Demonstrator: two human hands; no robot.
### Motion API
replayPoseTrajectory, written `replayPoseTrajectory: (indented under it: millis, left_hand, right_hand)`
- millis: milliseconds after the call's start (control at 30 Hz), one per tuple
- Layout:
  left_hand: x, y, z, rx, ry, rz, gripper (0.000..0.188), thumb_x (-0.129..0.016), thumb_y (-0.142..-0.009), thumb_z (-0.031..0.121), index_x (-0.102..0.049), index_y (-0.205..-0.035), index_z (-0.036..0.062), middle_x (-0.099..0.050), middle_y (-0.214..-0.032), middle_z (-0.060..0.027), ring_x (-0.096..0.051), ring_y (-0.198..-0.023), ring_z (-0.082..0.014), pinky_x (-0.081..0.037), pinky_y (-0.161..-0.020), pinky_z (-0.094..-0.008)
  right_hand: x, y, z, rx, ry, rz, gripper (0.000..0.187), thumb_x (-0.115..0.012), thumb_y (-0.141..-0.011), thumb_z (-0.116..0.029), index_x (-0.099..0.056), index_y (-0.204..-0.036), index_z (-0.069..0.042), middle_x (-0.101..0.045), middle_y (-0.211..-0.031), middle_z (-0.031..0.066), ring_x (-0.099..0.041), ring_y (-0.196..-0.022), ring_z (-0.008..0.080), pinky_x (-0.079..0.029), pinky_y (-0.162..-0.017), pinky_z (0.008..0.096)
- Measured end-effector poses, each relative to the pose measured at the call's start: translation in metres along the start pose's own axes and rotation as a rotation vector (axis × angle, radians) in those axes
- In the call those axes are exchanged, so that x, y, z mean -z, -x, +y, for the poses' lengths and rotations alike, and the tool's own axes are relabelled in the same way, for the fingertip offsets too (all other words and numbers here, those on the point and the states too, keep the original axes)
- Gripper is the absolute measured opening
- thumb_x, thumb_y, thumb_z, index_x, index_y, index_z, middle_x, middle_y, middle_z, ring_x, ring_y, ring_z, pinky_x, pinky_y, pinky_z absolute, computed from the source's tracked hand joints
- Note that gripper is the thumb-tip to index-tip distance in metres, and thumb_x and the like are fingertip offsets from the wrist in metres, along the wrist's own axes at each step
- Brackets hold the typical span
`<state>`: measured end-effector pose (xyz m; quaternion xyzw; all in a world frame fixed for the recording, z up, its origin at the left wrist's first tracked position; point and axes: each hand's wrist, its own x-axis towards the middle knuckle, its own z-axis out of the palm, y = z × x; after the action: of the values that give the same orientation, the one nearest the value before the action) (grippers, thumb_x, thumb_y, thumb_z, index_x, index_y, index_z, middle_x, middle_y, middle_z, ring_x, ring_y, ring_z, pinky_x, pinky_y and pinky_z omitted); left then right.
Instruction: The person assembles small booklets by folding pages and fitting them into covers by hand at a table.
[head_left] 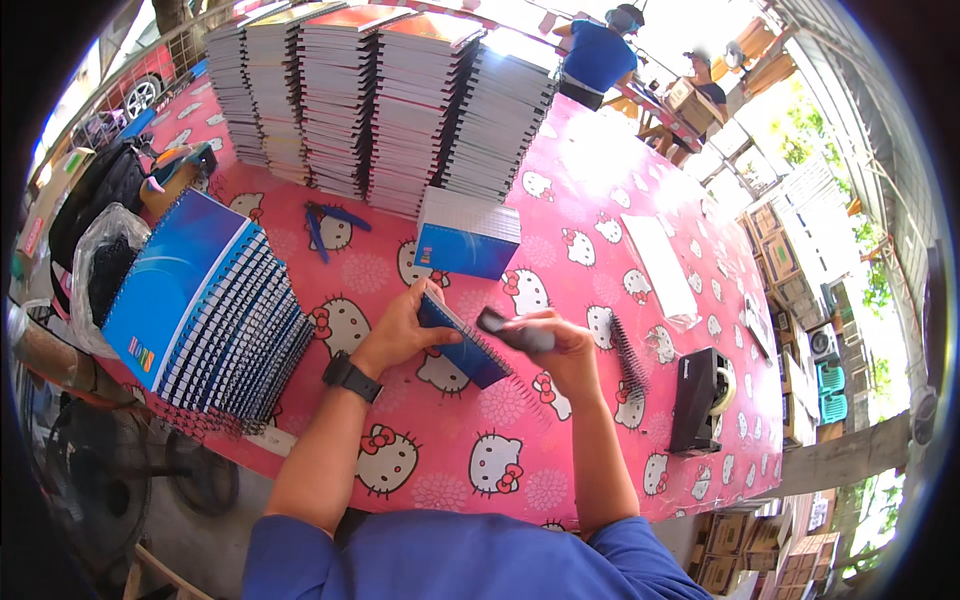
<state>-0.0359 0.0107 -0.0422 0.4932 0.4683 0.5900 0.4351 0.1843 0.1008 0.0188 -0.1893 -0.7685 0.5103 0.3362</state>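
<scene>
right now the left hand (pixel 400 335) grips a blue notebook (pixel 462 340) tight, tilted up over the pink table (pixel 440 470). the right hand (pixel 562 345) is closed around a dark tool (pixel 515 332) at the book's wire edge. it looks like the wire is being fixed; next comes a careful squeeze along it. further off lie loose coils (pixel 628 355), a tape holder (pixel 698 400), then tall stacks (pixel 380 100). the tool's tip is hidden.

Counted from my hands: one blue notebook (pixel 462 342) held in my left hand (pixel 400 335); one black tool (pixel 515 331) in my right hand (pixel 565 350); one tape dispenser (pixel 700 398) to the right; five tall notebook stacks (pixel 380 100) ahead.
</scene>
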Motion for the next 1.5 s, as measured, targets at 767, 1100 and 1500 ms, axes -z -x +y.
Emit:
replayPoseTrajectory:
  millis: [767,1100,1500]
  left_hand:
    - [0.005,0.001,0.001,0.085,0.102,-0.086,0.044,-0.075,-0.072,0.004,-0.039,-0.097,0.0100,-0.054,-0.081,-0.0006,-0.057,-0.069,-0.0095,-0.049,-0.057,-0.0256]
    - [0.002,0.003,0.008,0.115,0.158,-0.085,0.042,-0.072,-0.078,0.023,-0.042,-0.104,0.0068,-0.053,-0.088,-0.0034,-0.055,-0.078,-0.0101,-0.047,-0.061,-0.0242]
    - [-0.006,-0.001,-0.004,-0.082,-0.003,0.026,0.027,-0.061,-0.088,0.024,-0.044,-0.102,0.0081,-0.049,-0.090,0.0011,-0.048,-0.087,-0.0067,-0.042,-0.078,-0.0246]
  right_hand:
    - [-0.033,-0.020,-0.008,-0.029,0.200,-0.015,0.032,-0.061,-0.065,0.009,-0.066,-0.094,-0.003,-0.065,-0.091,0.0068,-0.061,-0.083,0.0136,-0.047,-0.075,0.0252]
    - [-0.020,-0.021,-0.006,-0.132,0.299,0.101,0.034,-0.059,-0.065,0.011,-0.067,-0.094,-0.004,-0.064,-0.101,0.0073,-0.058,-0.094,0.0136,-0.045,-0.084,0.0256]
    - [-0.007,-0.005,-0.014,-0.352,-0.157,-0.043,0.044,-0.073,-0.076,-0.023,-0.055,-0.111,-0.004,-0.048,-0.129,0.0122,-0.049,-0.111,0.0188,-0.042,-0.091,0.0304]
